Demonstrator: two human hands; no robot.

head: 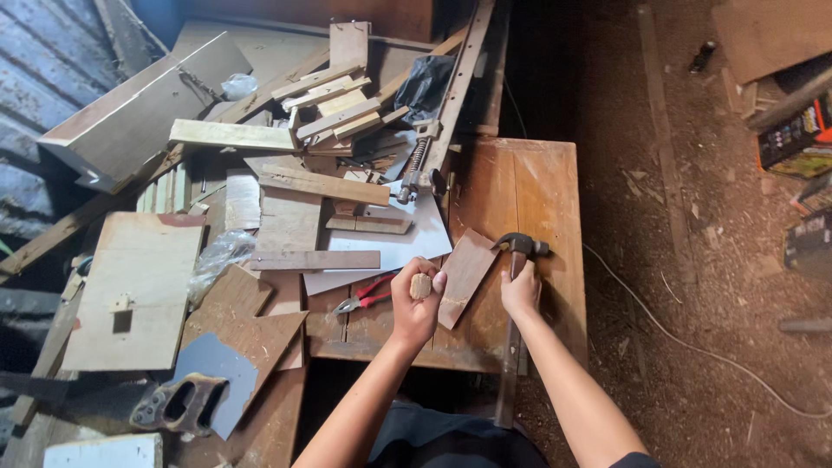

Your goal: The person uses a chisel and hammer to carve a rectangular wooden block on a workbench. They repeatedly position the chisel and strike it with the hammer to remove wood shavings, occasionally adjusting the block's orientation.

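My left hand (pixel 416 303) is closed around a small round piece of wood (pixel 421 285) held upright over the wooden table (pixel 537 191). My right hand (pixel 521 290) grips the long wooden handle of a claw hammer (pixel 521 245), whose dark metal head rests just above a flat brown plywood offcut (pixel 466 273) lying between both hands. Red-handled pliers (pixel 366 295) lie on the table just left of my left hand.
Piles of wood scraps and boards (pixel 321 104) cover the left and back of the table. A long metal clamp (pixel 438 130) lies diagonally at the back. A handsaw (pixel 195 394) lies lower left. A white cable (pixel 693 347) crosses the dirt floor on the right.
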